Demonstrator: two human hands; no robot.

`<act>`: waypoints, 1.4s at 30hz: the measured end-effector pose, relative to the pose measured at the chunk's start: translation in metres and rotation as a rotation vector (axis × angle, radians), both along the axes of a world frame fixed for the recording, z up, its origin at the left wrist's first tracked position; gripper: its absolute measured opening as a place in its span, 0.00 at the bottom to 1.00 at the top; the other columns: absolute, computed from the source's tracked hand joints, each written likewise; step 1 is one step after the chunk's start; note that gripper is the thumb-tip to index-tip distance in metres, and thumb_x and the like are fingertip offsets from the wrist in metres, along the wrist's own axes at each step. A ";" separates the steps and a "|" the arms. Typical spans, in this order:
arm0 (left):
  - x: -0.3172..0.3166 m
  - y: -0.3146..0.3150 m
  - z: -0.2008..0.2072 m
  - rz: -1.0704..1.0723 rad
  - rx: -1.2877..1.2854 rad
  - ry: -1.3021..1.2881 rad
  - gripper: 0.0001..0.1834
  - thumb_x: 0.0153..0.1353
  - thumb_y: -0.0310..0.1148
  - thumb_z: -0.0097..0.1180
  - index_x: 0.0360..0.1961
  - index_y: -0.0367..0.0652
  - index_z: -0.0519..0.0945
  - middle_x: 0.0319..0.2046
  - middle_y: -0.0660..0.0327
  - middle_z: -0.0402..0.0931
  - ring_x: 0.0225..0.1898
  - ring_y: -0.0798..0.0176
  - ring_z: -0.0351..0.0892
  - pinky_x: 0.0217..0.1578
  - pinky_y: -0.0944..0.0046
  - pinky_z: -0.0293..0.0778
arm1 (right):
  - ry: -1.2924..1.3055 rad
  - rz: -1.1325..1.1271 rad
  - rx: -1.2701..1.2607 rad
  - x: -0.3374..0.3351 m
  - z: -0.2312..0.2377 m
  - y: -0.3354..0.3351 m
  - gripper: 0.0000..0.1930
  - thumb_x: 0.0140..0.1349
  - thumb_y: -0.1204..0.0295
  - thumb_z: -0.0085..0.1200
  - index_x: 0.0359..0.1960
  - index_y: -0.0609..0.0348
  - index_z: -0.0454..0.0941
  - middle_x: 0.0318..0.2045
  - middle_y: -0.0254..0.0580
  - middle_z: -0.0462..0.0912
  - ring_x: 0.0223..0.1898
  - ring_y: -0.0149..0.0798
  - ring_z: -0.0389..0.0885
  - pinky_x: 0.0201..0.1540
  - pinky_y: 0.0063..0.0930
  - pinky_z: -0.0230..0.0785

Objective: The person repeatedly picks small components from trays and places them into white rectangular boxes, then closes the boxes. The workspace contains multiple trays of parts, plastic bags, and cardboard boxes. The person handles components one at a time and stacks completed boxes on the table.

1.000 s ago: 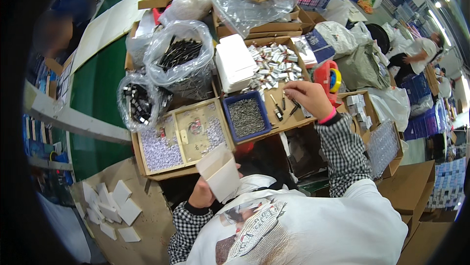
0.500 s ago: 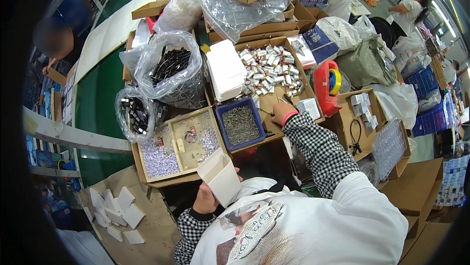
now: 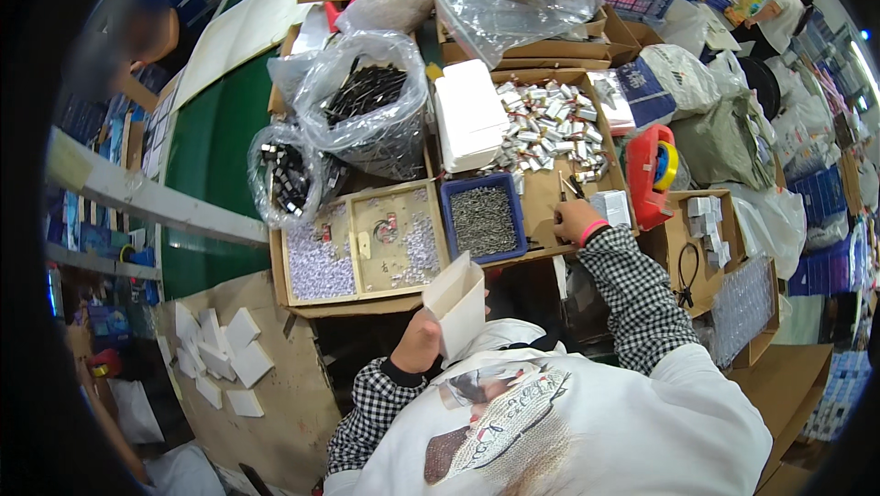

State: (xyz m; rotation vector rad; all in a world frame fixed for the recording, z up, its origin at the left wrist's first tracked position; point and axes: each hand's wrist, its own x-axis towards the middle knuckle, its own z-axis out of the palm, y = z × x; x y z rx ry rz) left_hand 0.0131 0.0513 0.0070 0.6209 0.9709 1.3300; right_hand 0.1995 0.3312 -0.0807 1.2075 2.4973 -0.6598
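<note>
My left hand [image 3: 418, 342] is wrapped round an open white carton [image 3: 461, 309], held upright and slightly tilted in front of my chest. My right hand [image 3: 576, 220] is closed at the near end of a cardboard box [image 3: 543, 186]. Thin stick-like tools show just beyond its fingertips; what the fingers pinch is too small to make out. Silver battery-like packs [image 3: 555, 120] are heaped in that box, with a small white block [image 3: 610, 209] right of my hand. Left of it stands a blue bin [image 3: 523, 237] of small metal screws.
A wooden tray [image 3: 356, 253] of tiny pale parts lies left of the bin. Behind are a bag [image 3: 316, 134] of black cables and white slabs [image 3: 469, 115]. A red tape dispenser [image 3: 646, 177] stands right. White cartons [image 3: 246, 363] lie lower left. A person [image 3: 779, 24] stands far off.
The whole view has shifted, so the bench sits further right and a little lower. My left hand still holds the carton; my right hand stays at the cardboard box.
</note>
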 end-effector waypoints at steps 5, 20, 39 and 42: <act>-0.003 -0.005 -0.004 0.022 0.174 0.249 0.57 0.43 0.69 0.54 0.63 0.32 0.56 0.58 0.53 0.61 0.59 0.61 0.62 0.59 0.64 0.57 | 0.475 -0.074 -0.049 0.000 0.054 -0.018 0.08 0.54 0.70 0.57 0.32 0.60 0.78 0.21 0.40 0.79 0.24 0.33 0.79 0.29 0.25 0.70; -0.011 -0.019 -0.008 0.012 0.208 0.138 0.57 0.46 0.69 0.50 0.64 0.32 0.52 0.61 0.54 0.57 0.62 0.62 0.57 0.61 0.64 0.53 | 0.953 0.490 -0.250 -0.077 0.198 -0.134 0.09 0.55 0.75 0.58 0.37 0.58 0.76 0.34 0.42 0.78 0.37 0.41 0.76 0.39 0.30 0.69; -0.031 -0.046 -0.027 0.271 0.194 0.282 0.54 0.48 0.64 0.55 0.63 0.31 0.55 0.60 0.52 0.59 0.61 0.60 0.58 0.61 0.62 0.54 | 0.993 0.035 -0.423 -0.113 0.156 -0.205 0.06 0.54 0.76 0.58 0.34 0.59 0.78 0.28 0.39 0.79 0.26 0.31 0.76 0.32 0.20 0.69; -0.034 -0.052 -0.028 0.293 0.167 0.185 0.54 0.47 0.64 0.55 0.63 0.30 0.55 0.60 0.53 0.60 0.61 0.61 0.59 0.60 0.63 0.54 | 1.074 0.380 -0.017 -0.121 0.149 -0.201 0.07 0.53 0.75 0.59 0.34 0.57 0.79 0.29 0.42 0.78 0.27 0.37 0.76 0.33 0.23 0.69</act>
